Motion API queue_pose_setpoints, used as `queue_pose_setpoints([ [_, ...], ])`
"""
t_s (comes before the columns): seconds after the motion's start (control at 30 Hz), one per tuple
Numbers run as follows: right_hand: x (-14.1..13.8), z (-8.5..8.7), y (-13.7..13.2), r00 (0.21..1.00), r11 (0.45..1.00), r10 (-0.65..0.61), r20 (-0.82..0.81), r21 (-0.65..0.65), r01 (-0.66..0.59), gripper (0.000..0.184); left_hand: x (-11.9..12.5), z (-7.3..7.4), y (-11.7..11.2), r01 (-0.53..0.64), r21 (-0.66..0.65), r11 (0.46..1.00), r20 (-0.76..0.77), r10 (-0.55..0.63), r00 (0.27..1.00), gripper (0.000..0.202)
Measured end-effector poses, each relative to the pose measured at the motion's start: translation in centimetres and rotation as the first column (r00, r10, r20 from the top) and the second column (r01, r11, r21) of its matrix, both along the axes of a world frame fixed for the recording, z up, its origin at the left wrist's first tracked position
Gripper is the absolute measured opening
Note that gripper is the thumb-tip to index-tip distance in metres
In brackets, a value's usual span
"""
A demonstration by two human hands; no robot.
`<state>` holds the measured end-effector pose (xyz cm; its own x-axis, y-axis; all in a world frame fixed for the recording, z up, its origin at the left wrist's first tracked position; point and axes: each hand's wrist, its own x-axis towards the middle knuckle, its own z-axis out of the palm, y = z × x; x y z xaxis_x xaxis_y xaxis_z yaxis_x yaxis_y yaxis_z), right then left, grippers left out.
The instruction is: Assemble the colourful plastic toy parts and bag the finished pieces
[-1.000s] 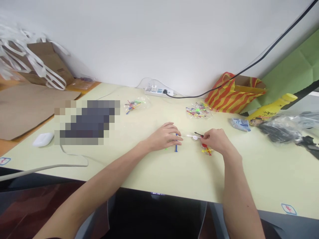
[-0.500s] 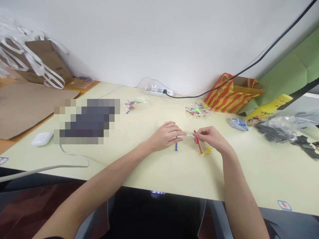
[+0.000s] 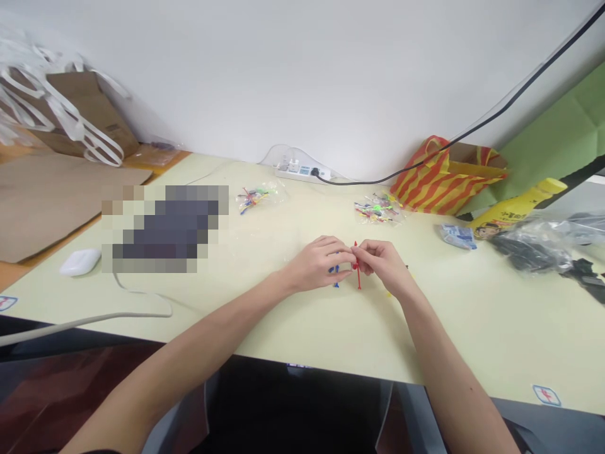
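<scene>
Red arrow (image 3: 358,273) sits in a closed pinch of the right hand (image 3: 382,260); whether the left hand (image 3: 320,261) grips it too, I cannot tell; gentle pressure seems best.

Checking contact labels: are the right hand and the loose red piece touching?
Touching: the head view shows the right hand pinching the red piece near its upper end.

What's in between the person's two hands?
In the head view, a thin red piece with a pointed tip is between the left hand and the right hand.
</scene>
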<state>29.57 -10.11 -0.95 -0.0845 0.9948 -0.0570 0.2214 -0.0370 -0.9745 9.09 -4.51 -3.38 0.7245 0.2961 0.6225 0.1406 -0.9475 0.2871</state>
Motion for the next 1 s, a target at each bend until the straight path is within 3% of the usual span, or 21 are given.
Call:
queue_pose_setpoints([
  [0.37, -0.3, -0.1, 0.0, 0.963, 0.992, 0.124, -0.237, -0.004, -0.129, 0.036, -0.3, 0.6, -0.3, 0.034, -0.139, 0.990, 0.050, -0.027, 0.998, 0.021],
  [0.67, -0.4, -0.4, 0.0, 0.907, 0.981, 0.127, -0.402, -0.085, -0.174, 0.038, 0.0, 0.4, -0.3, 0.025, -0.081, 0.996, 0.135, -0.014, 0.991, 0.015],
  [0.83, -1.1, -0.8, 0.1, 0.874, 0.983, 0.122, -0.470, -0.063, -0.172, 0.033, 0.2, 0.5, -0.4, 0.003, -0.029, 1.000, 0.221, 0.003, 0.975, 0.015],
  [1.0, -1.7, -1.2, 0.0, 0.750, 0.981, 0.140, -0.647, -0.012, -0.193, 0.026, 0.5, 0.4, -0.4, 0.003, 0.077, 0.997, 0.368, -0.031, 0.929, 0.019],
])
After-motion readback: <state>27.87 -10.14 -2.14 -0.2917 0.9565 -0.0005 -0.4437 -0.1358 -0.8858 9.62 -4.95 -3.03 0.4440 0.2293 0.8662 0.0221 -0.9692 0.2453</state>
